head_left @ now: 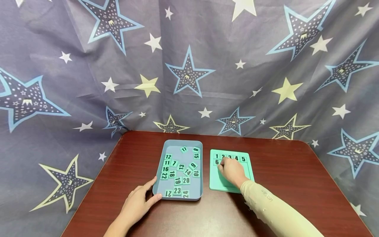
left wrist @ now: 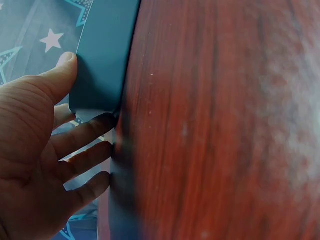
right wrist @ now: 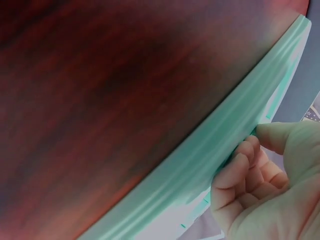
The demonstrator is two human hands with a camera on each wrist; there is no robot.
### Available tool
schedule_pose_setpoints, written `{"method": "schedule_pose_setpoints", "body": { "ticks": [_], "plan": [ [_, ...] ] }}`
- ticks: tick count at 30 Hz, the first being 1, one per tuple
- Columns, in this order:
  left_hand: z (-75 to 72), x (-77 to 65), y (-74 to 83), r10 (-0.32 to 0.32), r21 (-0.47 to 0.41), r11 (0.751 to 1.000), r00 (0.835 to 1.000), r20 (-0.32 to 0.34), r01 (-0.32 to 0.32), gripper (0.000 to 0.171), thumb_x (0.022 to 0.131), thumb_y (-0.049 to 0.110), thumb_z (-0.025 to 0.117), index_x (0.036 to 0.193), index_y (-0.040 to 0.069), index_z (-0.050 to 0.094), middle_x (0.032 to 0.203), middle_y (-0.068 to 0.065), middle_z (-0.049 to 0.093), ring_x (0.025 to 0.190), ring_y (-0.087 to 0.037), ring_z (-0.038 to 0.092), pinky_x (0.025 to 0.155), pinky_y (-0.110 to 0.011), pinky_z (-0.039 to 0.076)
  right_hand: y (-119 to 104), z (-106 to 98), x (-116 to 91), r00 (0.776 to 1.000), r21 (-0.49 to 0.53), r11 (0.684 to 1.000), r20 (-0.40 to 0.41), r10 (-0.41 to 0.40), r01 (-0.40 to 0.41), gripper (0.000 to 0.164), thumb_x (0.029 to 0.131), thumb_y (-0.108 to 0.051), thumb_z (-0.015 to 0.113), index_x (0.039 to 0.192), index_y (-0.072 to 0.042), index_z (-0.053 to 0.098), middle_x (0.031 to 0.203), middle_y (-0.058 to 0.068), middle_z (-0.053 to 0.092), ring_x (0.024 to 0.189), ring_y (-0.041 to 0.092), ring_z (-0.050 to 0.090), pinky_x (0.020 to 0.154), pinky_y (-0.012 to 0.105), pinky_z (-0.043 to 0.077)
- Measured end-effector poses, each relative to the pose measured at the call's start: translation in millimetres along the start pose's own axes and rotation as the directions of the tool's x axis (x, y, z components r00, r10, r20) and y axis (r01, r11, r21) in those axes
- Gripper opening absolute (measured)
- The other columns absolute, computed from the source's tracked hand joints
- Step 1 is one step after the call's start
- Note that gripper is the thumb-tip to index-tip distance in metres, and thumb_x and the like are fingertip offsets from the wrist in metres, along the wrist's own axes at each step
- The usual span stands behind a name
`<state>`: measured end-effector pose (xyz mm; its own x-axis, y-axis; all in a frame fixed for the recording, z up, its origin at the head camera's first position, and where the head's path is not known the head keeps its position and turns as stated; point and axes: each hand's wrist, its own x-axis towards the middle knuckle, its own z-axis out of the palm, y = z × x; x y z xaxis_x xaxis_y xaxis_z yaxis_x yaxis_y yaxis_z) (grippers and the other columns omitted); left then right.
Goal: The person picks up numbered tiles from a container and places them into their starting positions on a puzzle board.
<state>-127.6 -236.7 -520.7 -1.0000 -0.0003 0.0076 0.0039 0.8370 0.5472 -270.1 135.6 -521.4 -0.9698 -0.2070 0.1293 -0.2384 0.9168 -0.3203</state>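
Observation:
A grey-blue tray (head_left: 183, 194) on the table holds several loose green number tiles, among them 7 (head_left: 174, 163) and 20 (head_left: 186, 180). My left hand (head_left: 139, 200) rests at its near left corner, thumb against the front wall and fingers fairly straight along the left side. To the right lies a mint-green board (head_left: 222, 184) with tiles 1 to 5 along its top row. Below 1 sits tile 6 (head_left: 217, 162). My right hand (head_left: 234, 171) reaches over the board with curled fingers, thumb and index tips pinching at tile 6's right end. The hand hides part of the board.
The red-brown wooden table (head_left: 284, 184) extends around both the tray and the board. A grey-purple curtain with stars (head_left: 189, 72) hangs behind the table's far edge and down its sides.

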Motion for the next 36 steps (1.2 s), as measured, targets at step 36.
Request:
{"method": "schedule_pose_setpoints", "body": {
  "ticks": [36],
  "plan": [
    [0.8,-0.6,0.1,-0.006,-0.010,1.000,1.000,0.001,0.006,0.071,0.096,0.052,0.077,0.159,0.029,0.054,0.141,-0.016,0.070,0.128,-0.037,0.066,0.101,-0.062,0.055,-40.3,-36.8,15.3,0.999,0.212,0.977,0.011,-0.031,0.028,0.018,0.098,-0.029,0.078,0.105,-0.013,0.074,0.086,0.002,0.076,0.074,0.015,0.066,0.067,0.036,0.054]
  ]
}}
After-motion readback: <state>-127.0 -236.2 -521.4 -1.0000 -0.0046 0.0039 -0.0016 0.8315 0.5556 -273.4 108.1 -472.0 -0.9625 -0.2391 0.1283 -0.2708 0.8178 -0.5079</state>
